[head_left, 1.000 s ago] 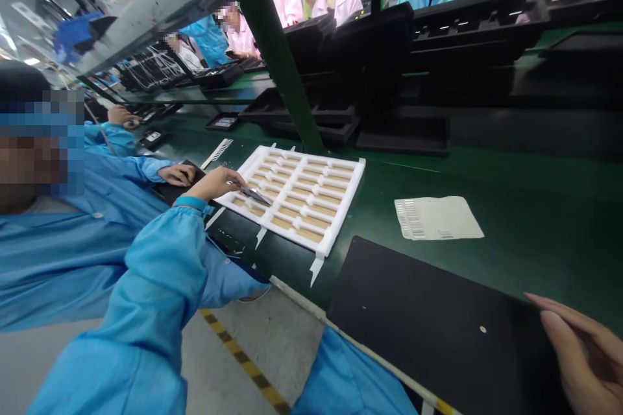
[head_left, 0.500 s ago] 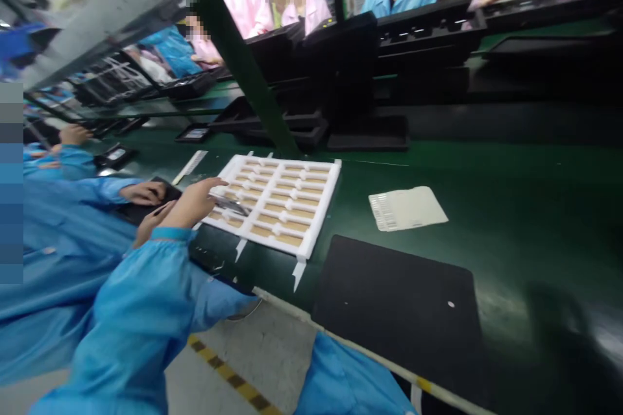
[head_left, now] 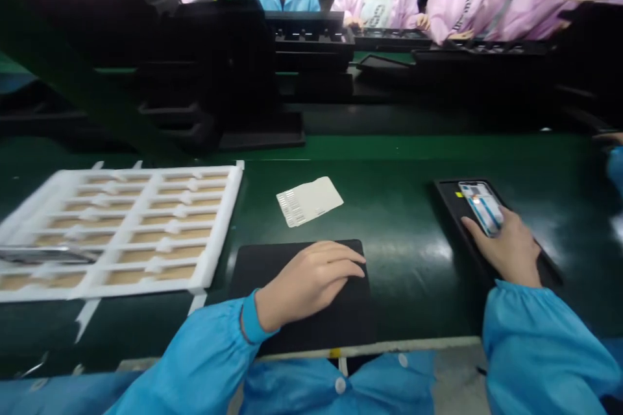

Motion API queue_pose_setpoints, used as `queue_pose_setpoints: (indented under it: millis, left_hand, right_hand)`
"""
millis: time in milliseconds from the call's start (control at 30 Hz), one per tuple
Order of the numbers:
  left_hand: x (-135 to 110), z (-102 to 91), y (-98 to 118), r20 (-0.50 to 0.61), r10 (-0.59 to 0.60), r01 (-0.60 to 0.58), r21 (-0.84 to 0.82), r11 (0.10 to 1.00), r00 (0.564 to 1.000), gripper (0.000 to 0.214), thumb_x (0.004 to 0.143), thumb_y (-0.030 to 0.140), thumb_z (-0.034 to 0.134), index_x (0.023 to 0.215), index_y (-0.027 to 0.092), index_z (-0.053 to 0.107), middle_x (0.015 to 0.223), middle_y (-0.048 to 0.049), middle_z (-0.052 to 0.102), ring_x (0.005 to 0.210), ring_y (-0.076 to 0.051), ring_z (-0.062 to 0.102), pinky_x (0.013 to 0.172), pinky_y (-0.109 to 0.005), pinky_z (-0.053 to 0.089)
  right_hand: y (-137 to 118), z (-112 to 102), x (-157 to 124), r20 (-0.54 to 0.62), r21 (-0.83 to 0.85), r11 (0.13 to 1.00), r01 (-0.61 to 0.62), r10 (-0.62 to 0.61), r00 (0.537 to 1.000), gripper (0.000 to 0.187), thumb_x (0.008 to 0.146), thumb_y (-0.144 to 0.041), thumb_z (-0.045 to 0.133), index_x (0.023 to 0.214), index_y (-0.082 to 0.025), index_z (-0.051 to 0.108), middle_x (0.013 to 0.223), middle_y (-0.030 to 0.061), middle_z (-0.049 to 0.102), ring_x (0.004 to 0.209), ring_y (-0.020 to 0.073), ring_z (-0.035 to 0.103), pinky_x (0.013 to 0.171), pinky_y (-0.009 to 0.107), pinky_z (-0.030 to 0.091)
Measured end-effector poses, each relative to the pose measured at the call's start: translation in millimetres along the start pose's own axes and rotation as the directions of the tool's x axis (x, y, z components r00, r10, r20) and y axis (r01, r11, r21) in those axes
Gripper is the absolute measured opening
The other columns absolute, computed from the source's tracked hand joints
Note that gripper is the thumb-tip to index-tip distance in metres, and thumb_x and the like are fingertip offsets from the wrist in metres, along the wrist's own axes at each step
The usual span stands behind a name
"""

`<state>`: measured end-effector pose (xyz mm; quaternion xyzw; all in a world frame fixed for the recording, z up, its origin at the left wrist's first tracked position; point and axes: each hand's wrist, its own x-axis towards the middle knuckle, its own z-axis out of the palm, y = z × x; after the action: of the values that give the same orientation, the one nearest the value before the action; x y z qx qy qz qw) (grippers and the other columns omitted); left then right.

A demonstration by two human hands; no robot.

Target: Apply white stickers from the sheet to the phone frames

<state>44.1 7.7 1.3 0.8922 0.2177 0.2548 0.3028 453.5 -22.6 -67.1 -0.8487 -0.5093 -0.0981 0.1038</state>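
Note:
My left hand (head_left: 306,282) rests palm down on a black mat (head_left: 350,311) at the near edge of the green belt. Its fingers are loosely curved and hold nothing. My right hand (head_left: 506,249) reaches into a shallow black tray (head_left: 448,198) at the right and grips the near end of a phone (head_left: 479,204) lying in it. The phone has a light face with blue and red marks. A white label card (head_left: 310,200) lies on the belt just beyond the mat.
At the left sits a white slotted tray (head_left: 221,227) with tan strips, and metal tweezers (head_left: 48,253) lie across it. Black stacked trays and fixtures (head_left: 219,71) line the far side of the belt. Several people in pink and blue coats work behind them.
The view has swung right. My left hand left the white tray, where the tweezers now lie, and settled on the black mat. My right hand moved onto the phone in the black tray.

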Motion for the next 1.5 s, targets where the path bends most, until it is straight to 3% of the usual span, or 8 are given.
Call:
queue_pose_setpoints:
  millis: [333, 600, 767, 967, 1133, 1267, 1400, 1500]
  left_hand:
    - [-1, 20.2, -35, 0.024, -0.320, 0.313, -0.290, 0.904, 0.947, 0.021, 0.095, 0.017, 0.052, 0.097, 0.023, 0.072, 0.105, -0.0004, 0.074, 0.100, -0.017, 0.069, 0.092, -0.027, 0.052]
    - [1, 15.4, -34, 0.002, -0.391, 0.364, -0.372, 0.854, 0.920, 0.019, 0.093, 0.019, 0.055, 0.096, 0.023, 0.074, 0.104, -0.0015, 0.074, 0.100, -0.019, 0.068, 0.093, -0.030, 0.051]
    - [1, 13.1, -28, 0.138, -0.467, 0.446, -0.612, 0.653, 0.873, 0.031, 0.092, 0.032, 0.062, 0.120, 0.023, 0.066, 0.120, -0.0092, 0.068, 0.101, -0.022, 0.068, 0.089, -0.033, 0.054]
    - [-4, 21.6, -32, 0.143, -0.424, 0.302, -0.893, 0.335, 0.894, 0.093, 0.083, 0.059, 0.068, 0.154, 0.044, 0.009, 0.164, -0.0094, 0.014, 0.139, -0.031, 0.042, 0.107, -0.042, 0.044]
    - [2, 27.7, -37, 0.012, -0.708, 0.233, -0.948, 0.217, 0.706, 0.074, 0.087, 0.058, 0.063, 0.149, 0.031, 0.033, 0.150, -0.0093, 0.045, 0.132, -0.028, 0.050, 0.106, -0.039, 0.046]
    - [4, 19.4, -37, -0.008, -0.773, 0.255, -0.942, 0.219, 0.635, 0.058, 0.086, 0.049, 0.067, 0.135, 0.023, 0.051, 0.134, -0.0080, 0.060, 0.118, -0.028, 0.060, 0.100, -0.039, 0.051]
    - [-3, 0.0, -41, -0.044, -0.707, 0.389, -0.810, 0.439, 0.706, 0.046, 0.089, 0.050, 0.062, 0.123, 0.019, 0.059, 0.125, -0.0081, 0.065, 0.114, -0.027, 0.061, 0.096, -0.036, 0.051]
    - [-11, -13.6, -46, -0.002, -0.646, 0.498, -0.634, 0.591, 0.764, 0.039, 0.092, 0.049, 0.058, 0.114, 0.018, 0.062, 0.114, -0.0078, 0.068, 0.105, -0.025, 0.063, 0.087, -0.033, 0.051]
  right_hand:
    - [-8, -11, 4, 0.003, -0.192, 0.980, -0.050, 0.051, 0.999, 0.046, 0.097, -0.038, 0.033, 0.111, -0.007, 0.064, 0.090, 0.0235, 0.067, 0.073, 0.0316, 0.064, 0.061, 0.039, 0.041]
    - [-9, -68, 11, -0.064, -0.208, 0.975, -0.082, 0.070, 0.996, 0.053, 0.099, -0.047, 0.030, 0.102, -0.015, 0.071, 0.060, 0.0129, 0.059, 0.046, 0.0245, 0.051, 0.049, 0.036, 0.029]
    - [-84, -82, -36, -0.290, 0.106, 0.979, 0.176, -0.139, 0.947, 0.038, 0.100, -0.039, 0.040, 0.099, -0.016, 0.069, 0.075, 0.0118, 0.070, 0.063, 0.0249, 0.065, 0.056, 0.033, 0.042]
    - [-204, -66, -88, -0.490, 0.397, 0.634, 0.663, -0.465, 0.738, 0.013, 0.095, -0.011, 0.052, 0.099, -0.015, 0.065, 0.095, 0.0092, 0.075, 0.093, 0.0213, 0.070, 0.093, 0.035, 0.051]
    - [-248, -59, -101, -0.378, 0.494, 0.492, 0.716, -0.621, 0.687, 0.017, 0.097, -0.020, 0.051, 0.107, -0.015, 0.064, 0.109, 0.0095, 0.073, 0.100, 0.0230, 0.069, 0.091, 0.038, 0.053]
    - [-202, -60, -82, -0.336, 0.500, 0.571, 0.651, -0.565, 0.754, 0.022, 0.097, -0.026, 0.052, 0.116, -0.020, 0.062, 0.115, 0.0099, 0.069, 0.109, 0.0263, 0.064, 0.096, 0.045, 0.051]
    - [-99, -45, -56, -0.256, 0.184, 0.937, 0.297, -0.246, 0.935, 0.045, 0.094, -0.046, 0.048, 0.126, -0.015, 0.055, 0.121, 0.0208, 0.060, 0.114, 0.0390, 0.057, 0.090, 0.054, 0.048]
    - [-42, -31, -46, -0.045, -0.030, 0.979, 0.201, -0.203, 0.978, 0.054, 0.093, -0.057, 0.035, 0.114, -0.012, 0.058, 0.097, 0.0193, 0.062, 0.088, 0.0394, 0.060, 0.068, 0.048, 0.048]
